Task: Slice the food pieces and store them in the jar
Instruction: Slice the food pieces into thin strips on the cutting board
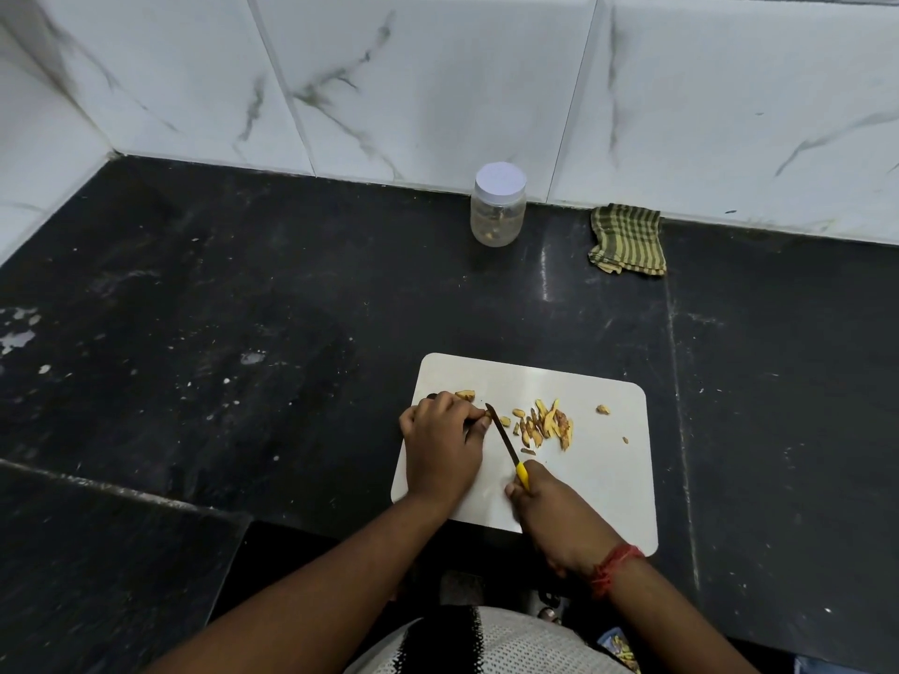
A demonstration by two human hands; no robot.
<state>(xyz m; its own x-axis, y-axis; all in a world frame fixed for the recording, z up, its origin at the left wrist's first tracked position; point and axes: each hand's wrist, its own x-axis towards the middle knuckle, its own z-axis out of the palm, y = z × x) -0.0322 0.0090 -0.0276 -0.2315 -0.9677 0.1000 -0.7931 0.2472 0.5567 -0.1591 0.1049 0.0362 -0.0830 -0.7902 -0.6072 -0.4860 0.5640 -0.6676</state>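
**Slicing at the board's left edge**

My right hand: closed round yellow-handled knife. Left hand: fingertips pinching food piece, small, probably firm; grip well behind blade. Slices: mid-cutting board. Jar: lidded, counter's back edge.

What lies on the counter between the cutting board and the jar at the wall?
Nothing: in the head view, the dark counter between the white cutting board and the lidded jar is bare.
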